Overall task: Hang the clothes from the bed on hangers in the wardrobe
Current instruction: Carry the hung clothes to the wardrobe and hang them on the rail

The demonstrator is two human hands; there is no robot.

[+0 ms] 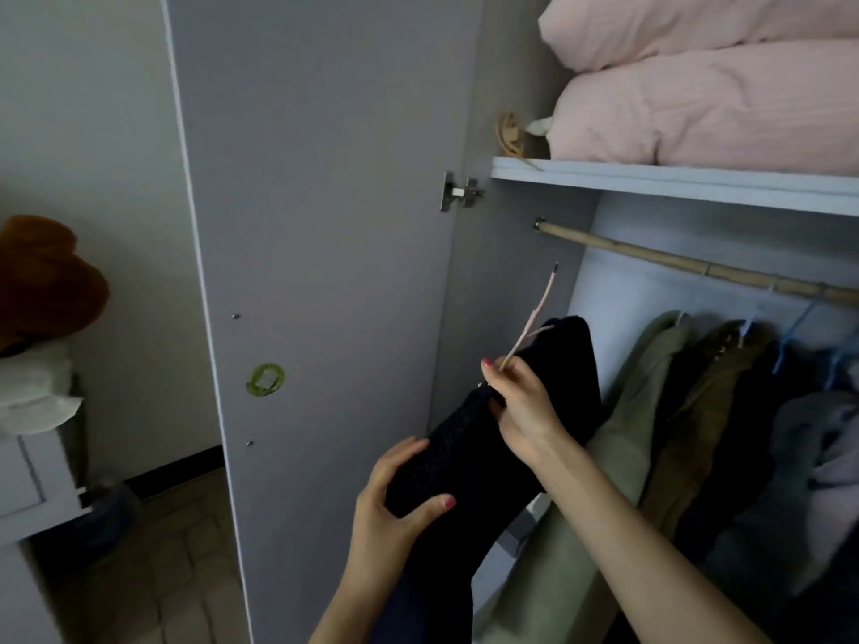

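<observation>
Gripping a dark garment (488, 457) slanted up-right, both hands' fingers (499, 388) clenched; pink hanger (539, 313) upward.

Dim room — pale wall (83, 132), tiled floor (186, 574), white drawer unit (28, 481) at left, black skirting (186, 467).

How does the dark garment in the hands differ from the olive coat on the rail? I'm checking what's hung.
The dark garment is off the rail, held by both hands; the olive coat hangs from it. The garment is near black, the coat pale green. The garment's hanger is pink, its hook free. Both are at the wardrobe's left end.
</observation>
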